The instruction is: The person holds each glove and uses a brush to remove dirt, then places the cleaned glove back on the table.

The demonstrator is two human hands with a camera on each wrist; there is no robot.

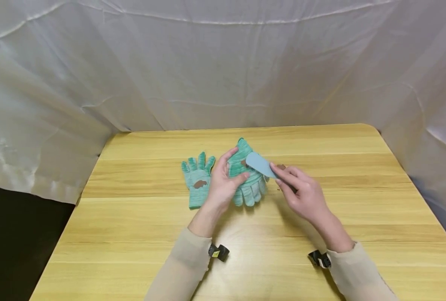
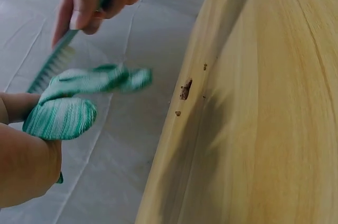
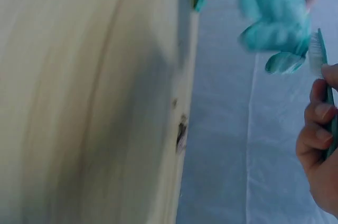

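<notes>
My left hand (image 1: 223, 184) grips a green-and-white knit glove (image 1: 238, 161) above the table, its fingers hanging downward. A brown patch shows on the glove, partly covered by the brush. In my right hand (image 1: 305, 194) is a brush (image 1: 259, 164) with a flat blue-green back, held by its handle. The left wrist view shows its pale bristles (image 2: 53, 68) against or very near the glove; contact is hard to tell. A second green glove (image 1: 197, 196) lies flat on the table, left of my left hand, with a brown patch (image 1: 200, 184) on its palm.
Brown crumbs and a larger brown lump (image 2: 186, 89) lie on the wooden table (image 1: 132, 242) near its far edge, beyond the raised glove. Grey-white curtains (image 1: 223, 75) enclose the back and sides. A dark area (image 1: 16, 242) is at the lower left.
</notes>
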